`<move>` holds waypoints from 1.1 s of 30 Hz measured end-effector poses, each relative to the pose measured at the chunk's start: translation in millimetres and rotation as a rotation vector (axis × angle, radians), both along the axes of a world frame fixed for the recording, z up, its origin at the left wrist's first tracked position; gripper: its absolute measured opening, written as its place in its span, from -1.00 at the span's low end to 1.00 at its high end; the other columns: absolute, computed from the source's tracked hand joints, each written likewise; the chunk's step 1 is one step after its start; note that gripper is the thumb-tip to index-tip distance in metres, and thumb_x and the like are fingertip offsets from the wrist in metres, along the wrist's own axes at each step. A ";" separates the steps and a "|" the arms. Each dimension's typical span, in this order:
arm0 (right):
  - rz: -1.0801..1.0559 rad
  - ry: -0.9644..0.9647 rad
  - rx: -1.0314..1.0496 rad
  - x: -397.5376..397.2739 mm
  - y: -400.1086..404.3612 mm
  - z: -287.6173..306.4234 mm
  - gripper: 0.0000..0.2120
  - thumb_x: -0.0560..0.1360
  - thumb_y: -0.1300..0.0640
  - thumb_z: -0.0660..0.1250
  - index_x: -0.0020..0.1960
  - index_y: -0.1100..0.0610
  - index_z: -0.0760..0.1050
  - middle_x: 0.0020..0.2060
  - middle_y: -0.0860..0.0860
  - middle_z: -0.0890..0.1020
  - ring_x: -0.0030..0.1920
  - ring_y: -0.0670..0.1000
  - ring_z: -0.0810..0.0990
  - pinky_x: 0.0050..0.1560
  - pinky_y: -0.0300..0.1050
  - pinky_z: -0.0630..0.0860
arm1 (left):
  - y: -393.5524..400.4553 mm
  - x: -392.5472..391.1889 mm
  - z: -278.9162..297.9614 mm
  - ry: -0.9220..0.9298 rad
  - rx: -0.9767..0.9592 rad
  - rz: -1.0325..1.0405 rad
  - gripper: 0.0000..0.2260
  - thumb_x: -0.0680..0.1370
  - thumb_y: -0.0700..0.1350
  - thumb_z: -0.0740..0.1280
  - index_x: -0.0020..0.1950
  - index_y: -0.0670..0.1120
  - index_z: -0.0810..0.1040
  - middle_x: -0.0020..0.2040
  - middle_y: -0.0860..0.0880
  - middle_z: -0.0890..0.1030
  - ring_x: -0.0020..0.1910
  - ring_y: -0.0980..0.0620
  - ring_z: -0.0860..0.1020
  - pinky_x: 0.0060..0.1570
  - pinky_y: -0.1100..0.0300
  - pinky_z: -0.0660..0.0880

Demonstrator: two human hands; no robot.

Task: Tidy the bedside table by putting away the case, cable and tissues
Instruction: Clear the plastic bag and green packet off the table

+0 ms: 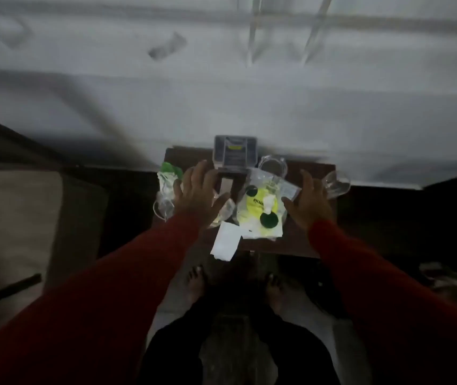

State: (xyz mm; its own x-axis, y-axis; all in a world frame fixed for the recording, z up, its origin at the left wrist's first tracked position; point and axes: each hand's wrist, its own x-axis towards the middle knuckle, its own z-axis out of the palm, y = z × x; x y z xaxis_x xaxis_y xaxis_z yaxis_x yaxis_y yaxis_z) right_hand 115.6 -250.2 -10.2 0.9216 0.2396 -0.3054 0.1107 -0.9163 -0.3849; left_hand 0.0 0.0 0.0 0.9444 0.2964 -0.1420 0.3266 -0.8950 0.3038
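A small dark wooden bedside table [293, 240] stands against a white wall, crowded with things. A white tissue [226, 243] hangs over its front edge. A clear plastic packet with a yellow and green label [262, 209] lies in the middle. A grey box-like case [234, 152] stands at the back. Another clear packet with green print [167, 179] lies at the left. My left hand [199, 190] hovers open over the left-middle of the table. My right hand [309, 198] is open at the right, beside the yellow packet. The frame is blurred; no cable can be made out.
A clear glass [273, 165] stands behind the yellow packet and another clear glass [338, 184] lies at the table's right edge. A pale bed surface [8, 218] lies to the left. My bare feet [196, 284] stand on the floor before the table.
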 end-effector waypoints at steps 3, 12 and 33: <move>-0.070 0.029 0.020 2.1 1.3 -50.5 -0.01 0.38 -0.16 0.46 0.58 0.06 -0.05 0.48 0.25 0.20 0.49 0.31 0.18 0.42 0.30 0.27 | 0.9 -7.1 -49.1 0.072 0.037 0.072 -0.22 0.42 0.51 0.18 0.48 0.05 0.31 0.64 -0.16 0.17 0.59 -0.29 0.17 0.39 -0.47 0.16; 0.182 -0.270 -0.201 31.4 10.3 -162.1 -0.02 0.26 -0.36 0.43 0.51 0.00 0.12 0.22 0.17 0.42 0.26 0.26 0.35 0.30 0.29 0.26 | -6.0 -26.3 -162.3 0.020 0.195 0.218 0.00 0.34 0.54 0.28 0.62 0.03 0.16 0.56 -0.09 0.38 0.59 -0.23 0.21 0.38 -0.55 -0.02; -0.652 -0.090 1.194 -70.6 -82.5 -38.2 -0.87 0.49 0.17 0.40 0.01 0.09 0.49 0.00 0.17 0.62 -0.12 0.19 0.66 -0.31 0.18 0.67 | -91.8 -73.2 -7.9 -0.970 -0.409 0.006 -0.44 0.49 -0.31 0.16 0.52 -0.17 0.32 0.43 -0.08 0.41 0.34 -0.05 0.36 0.34 0.33 0.32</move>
State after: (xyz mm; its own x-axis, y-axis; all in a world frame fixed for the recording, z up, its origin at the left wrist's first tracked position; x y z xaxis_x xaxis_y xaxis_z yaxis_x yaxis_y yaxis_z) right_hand 45.0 -332.7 -48.4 0.9734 -0.1696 -0.1542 -0.1440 0.0714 -0.9870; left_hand -73.2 -91.8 -7.9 0.7058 0.4012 0.5839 -0.2143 -0.6647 0.7157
